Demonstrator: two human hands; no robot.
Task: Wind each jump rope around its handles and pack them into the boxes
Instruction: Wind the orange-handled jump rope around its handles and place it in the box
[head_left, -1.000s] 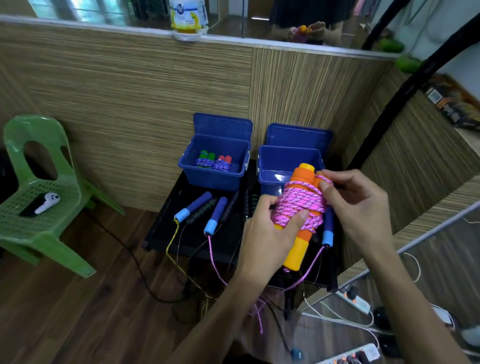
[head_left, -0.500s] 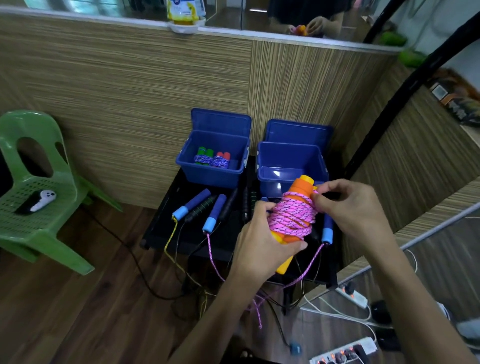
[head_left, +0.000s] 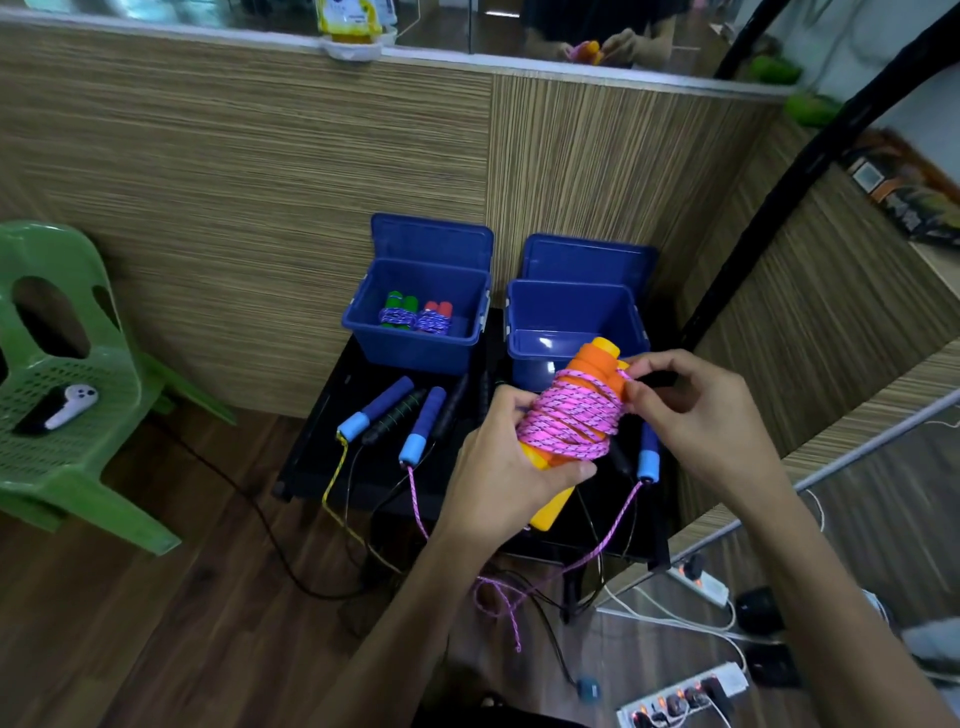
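At the far left stands a green chair (head_left: 67, 395) with a white controller (head_left: 72, 413) on its seat, well apart from the work. Further right, a low black table (head_left: 311, 457) carries two open blue boxes: the left box (head_left: 415, 338) already holds two wound ropes (head_left: 415, 318), while the right box (head_left: 571, 322) shows only bare floor where visible. Near the front of the table lie unwound ropes with blue handles (head_left: 387, 405) and black ones, their cords trailing to the wooden floor. Above the table's near edge, the left hand (head_left: 509, 467) is clamped around the lower part of the orange-handled rope bundle (head_left: 571, 426), thumb pressing the pink coils against the handles. Just right of it, the right hand (head_left: 701, 415) pinches the pink cord at the top of the winding, fingers curled tight on it, apparently tucking the end. The bundle looks light; its foam handles should be firm but slightly yielding, giving good grip. The braided cord is soft and limp, so the coils will likely slacken and slip off if released before the end is secured. Best held across the wound middle, squeezing coils and handles together, then lowered into the right box just beyond. On the floor at the near right lie power strips (head_left: 680, 696).
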